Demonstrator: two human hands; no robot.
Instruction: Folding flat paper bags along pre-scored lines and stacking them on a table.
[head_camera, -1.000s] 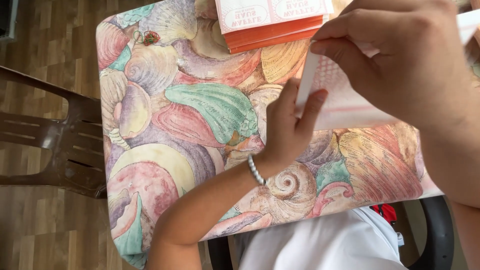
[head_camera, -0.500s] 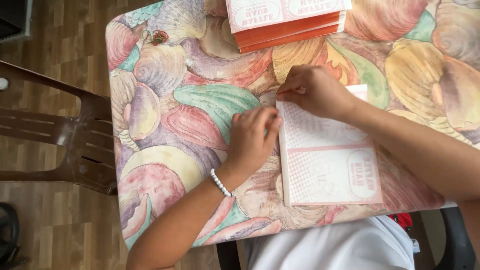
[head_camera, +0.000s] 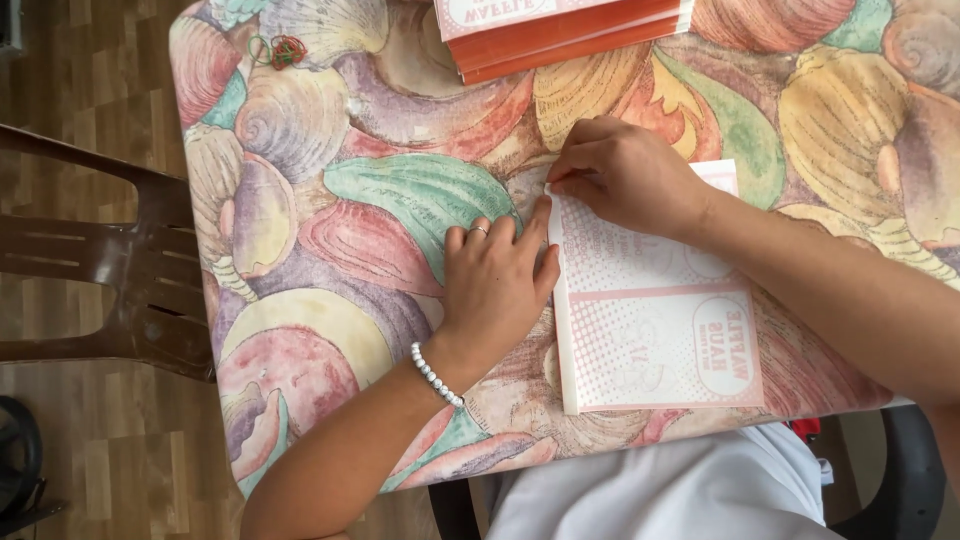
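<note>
Count: 1 pink printed paper sheet (head_camera: 655, 320) flat on the shell-pattern table (head_camera: 330, 200), 1 orange stack (head_camera: 560, 30) at the table's far edge, 2 rubber bands (head_camera: 278, 48) near its far-left corner, 1 brown chair (head_camera: 110, 260) left of the table

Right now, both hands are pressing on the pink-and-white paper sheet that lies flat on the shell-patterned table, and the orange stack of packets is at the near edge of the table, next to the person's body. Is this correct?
Not quite. The head view shows the orange stack of packets at the far edge of the shell-patterned table, away from the person's body. The rest holds: the left hand and right hand press on the flat pink-and-white paper sheet.
</note>
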